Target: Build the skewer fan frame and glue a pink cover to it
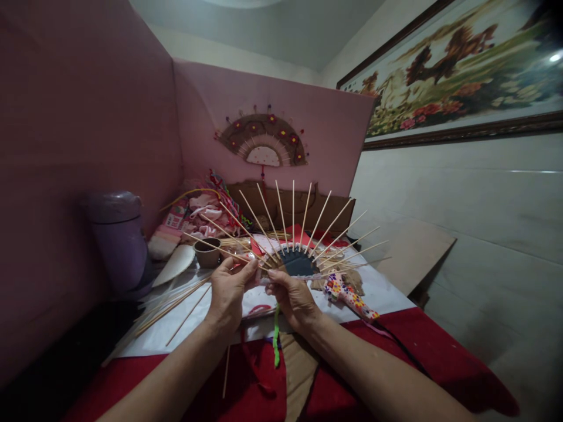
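Note:
Both hands hold a fan frame made of a half-round base (299, 264), dark on its face, with several thin wooden sticks (294, 211) spreading out from its curved edge. At the left end of the base, my left hand (229, 292) is closed, thumb and fingers pinching a stick (220, 246). My right hand (294, 298) grips the straight lower edge of the base, its thumb on top. The fingers of both hands hide part of the base's left corner. A bright green fuzzy strip (276, 340) hangs just below my right hand.
A flower-patterned tool shaped like a glue gun (352, 299) lies at the right with a dark cord. On the left are a brown cup (207, 253), loose sticks (176, 302) and a purple bin (118, 240). A decorated fan (264, 138) hangs on the pink panel.

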The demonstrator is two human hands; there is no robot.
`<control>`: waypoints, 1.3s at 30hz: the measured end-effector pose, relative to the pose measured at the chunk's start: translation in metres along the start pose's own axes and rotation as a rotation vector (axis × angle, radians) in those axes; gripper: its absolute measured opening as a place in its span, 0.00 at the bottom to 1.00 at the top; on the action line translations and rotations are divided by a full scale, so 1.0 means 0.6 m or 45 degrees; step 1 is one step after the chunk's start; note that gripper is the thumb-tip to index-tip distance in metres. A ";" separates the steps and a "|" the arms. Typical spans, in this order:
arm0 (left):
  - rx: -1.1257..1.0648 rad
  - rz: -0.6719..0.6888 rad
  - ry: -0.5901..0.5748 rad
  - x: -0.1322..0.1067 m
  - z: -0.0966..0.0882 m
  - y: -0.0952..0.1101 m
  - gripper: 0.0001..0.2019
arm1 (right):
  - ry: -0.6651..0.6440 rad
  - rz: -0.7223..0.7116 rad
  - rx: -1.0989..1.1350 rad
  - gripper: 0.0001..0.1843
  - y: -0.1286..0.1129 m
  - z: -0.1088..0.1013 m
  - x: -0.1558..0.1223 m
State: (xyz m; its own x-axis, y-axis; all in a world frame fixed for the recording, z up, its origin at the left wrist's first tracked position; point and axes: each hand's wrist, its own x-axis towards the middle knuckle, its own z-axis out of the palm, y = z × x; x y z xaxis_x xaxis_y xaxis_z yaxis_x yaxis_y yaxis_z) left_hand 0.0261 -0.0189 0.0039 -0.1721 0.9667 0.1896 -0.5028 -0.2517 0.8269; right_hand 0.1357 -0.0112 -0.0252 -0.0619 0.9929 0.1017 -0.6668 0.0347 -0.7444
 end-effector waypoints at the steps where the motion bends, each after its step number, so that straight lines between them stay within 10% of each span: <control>1: -0.004 -0.002 -0.001 0.000 0.000 0.000 0.14 | -0.005 0.001 0.004 0.03 0.000 0.000 0.000; 39: -0.004 0.003 -0.002 0.002 0.000 -0.001 0.13 | -0.046 0.060 0.246 0.09 -0.011 0.006 -0.006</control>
State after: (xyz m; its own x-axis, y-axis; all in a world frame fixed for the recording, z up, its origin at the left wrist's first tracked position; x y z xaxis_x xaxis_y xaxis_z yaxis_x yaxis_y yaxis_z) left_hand 0.0262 -0.0176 0.0034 -0.1719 0.9662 0.1920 -0.5054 -0.2538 0.8247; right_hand 0.1377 -0.0152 -0.0182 -0.1208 0.9880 0.0958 -0.7925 -0.0378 -0.6088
